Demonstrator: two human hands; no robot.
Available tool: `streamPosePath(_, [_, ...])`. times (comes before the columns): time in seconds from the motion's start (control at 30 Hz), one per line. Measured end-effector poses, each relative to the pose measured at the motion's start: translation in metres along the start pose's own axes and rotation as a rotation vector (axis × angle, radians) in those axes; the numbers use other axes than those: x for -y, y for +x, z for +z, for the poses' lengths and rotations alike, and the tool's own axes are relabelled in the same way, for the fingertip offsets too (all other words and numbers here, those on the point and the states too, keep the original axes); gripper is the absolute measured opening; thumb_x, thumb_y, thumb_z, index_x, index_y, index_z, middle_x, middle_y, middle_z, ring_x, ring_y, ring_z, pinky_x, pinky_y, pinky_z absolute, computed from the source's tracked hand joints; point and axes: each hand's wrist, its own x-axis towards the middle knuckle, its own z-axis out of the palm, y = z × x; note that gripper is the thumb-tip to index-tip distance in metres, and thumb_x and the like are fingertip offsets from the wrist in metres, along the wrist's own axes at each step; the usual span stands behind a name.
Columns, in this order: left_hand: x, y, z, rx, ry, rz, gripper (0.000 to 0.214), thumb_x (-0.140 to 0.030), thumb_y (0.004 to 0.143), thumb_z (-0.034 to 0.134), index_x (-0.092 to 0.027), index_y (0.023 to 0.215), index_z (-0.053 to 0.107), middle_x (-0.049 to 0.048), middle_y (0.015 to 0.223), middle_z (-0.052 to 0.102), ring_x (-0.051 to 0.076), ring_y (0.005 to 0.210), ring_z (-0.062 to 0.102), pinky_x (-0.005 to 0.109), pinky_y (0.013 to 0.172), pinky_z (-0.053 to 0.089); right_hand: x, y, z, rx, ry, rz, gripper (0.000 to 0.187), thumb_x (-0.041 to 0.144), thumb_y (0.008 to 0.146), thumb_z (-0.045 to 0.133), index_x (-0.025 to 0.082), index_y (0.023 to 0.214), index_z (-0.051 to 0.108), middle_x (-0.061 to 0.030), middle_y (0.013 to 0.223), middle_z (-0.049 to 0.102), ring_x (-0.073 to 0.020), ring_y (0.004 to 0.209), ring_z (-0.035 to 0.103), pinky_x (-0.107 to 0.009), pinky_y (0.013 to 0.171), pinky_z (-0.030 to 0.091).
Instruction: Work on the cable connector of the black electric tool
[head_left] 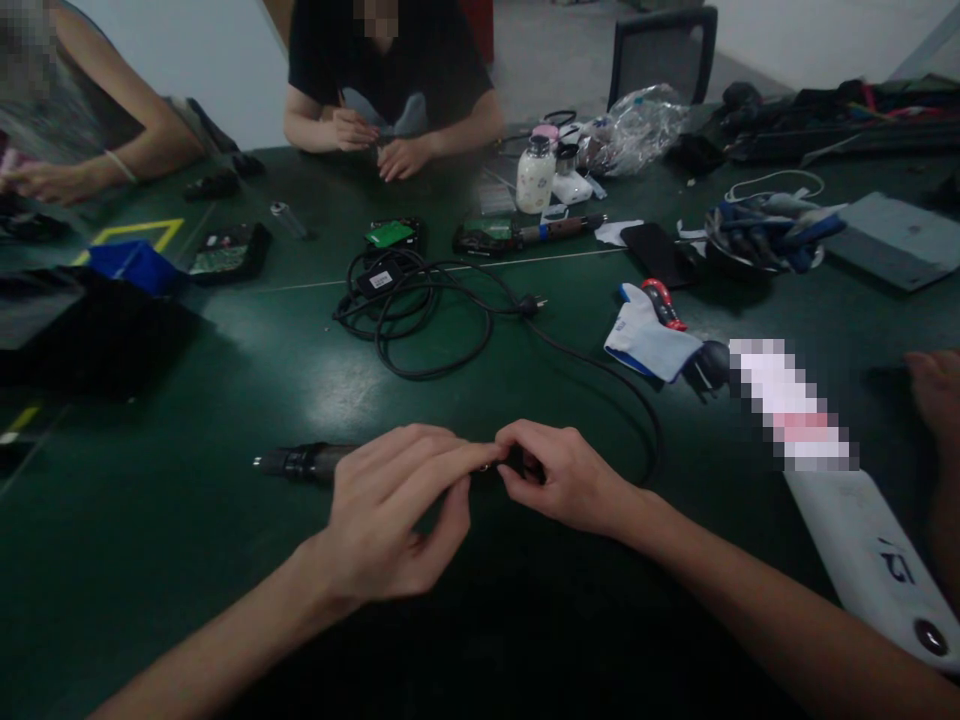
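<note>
A dark electric screwdriver (pixel 307 463) lies level, its bit end pointing left. My left hand (pixel 401 505) is closed around its rear part, with the fingertips stretched toward the right hand and the thumb below. My right hand (pixel 562 475) pinches the dark end of a black cable (pixel 651 410) at the screwdriver's rear. The fingers hide most of the joint, so I cannot tell whether the two are connected. Behind my hands, the coiled cable (pixel 427 375) carries a black power adapter (pixel 382 282) and a plug (pixel 531 305).
A white-blue glove (pixel 649 335) and a long white strip marked 12 (pixel 885 555) lie at right. Farther back are circuit-board units (pixel 394 235), a phone (pixel 658 253), a bottle (pixel 535 177) and a bowl of gloves (pixel 772 240). A black box (pixel 67 320) stands left; two people sit opposite.
</note>
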Motion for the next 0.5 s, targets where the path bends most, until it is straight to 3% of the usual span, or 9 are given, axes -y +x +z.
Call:
streamPosePath(0.07, [0.018,0.013,0.021,0.142,0.012,0.063,0.047,-0.016,0.095,0.059,-0.022,0.142,0.059,0.0067,0.116,0.075,0.022,0.102,0.070,0.039,0.085,0.055,-0.001,0.000,0.001,-0.006,0.007,-0.011,0.014,0.013,0.094,0.063,0.020,0.106,0.060,-0.0005,0.091,0.065,-0.0128,0.071,0.057,-0.025,0.064,0.045])
streamPosePath(0.17, [0.032,0.015,0.038,0.269,-0.071,-0.011,0.054,-0.021,0.096,0.059,-0.018,0.150,0.049,0.0077,0.121,0.074,0.022,0.106,0.069,0.041,0.089,0.053,-0.003,0.001,0.001,0.004,0.012,0.001,0.015,0.012,0.092,0.064,0.020,0.104,0.060,0.0004,0.090,0.064,-0.0121,0.069,0.056,-0.024,0.063,0.044])
streamPosePath(0.5, [0.036,-0.007,0.054,0.177,0.120,0.168,0.050,-0.020,0.097,0.061,-0.021,0.146,0.055,0.0052,0.122,0.076,0.020,0.107,0.072,0.038,0.094,0.050,-0.002,0.002,0.002,0.015,0.002,-0.007,0.014,0.014,0.094,0.064,0.019,0.106,0.060,-0.0011,0.093,0.065,-0.0124,0.070,0.057,-0.024,0.062,0.044])
